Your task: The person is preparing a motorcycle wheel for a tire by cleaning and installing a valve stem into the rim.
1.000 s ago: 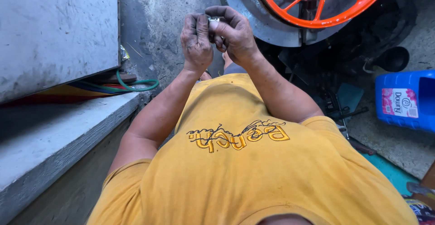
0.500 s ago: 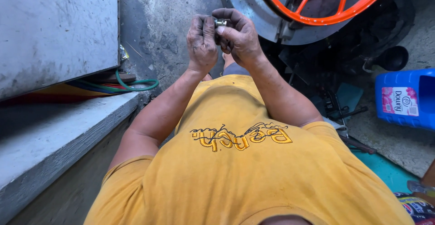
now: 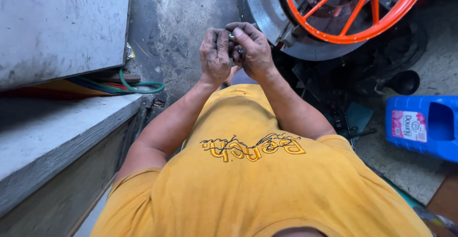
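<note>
Both of my hands are raised together in front of my yellow shirt, dark with grime. My left hand [image 3: 214, 51] and my right hand [image 3: 253, 48] pinch a small metal part [image 3: 232, 37] between their fingertips; most of it is hidden by the fingers. Just beyond the hands stands an orange spoked wheel [image 3: 353, 22] set in a grey metal disc [image 3: 260, 8].
A grey concrete block [image 3: 57, 27] and a concrete step [image 3: 52, 137] lie on my left, with a green hose [image 3: 140, 88] and coloured cables under the block. A blue plastic jug [image 3: 422, 125] lies at the right. Dark tools and a black funnel [image 3: 403, 82] sit under the wheel.
My hands have stayed together on the small part, with the fingers shifting slightly around it. The view has drifted a little; nothing else has moved.
</note>
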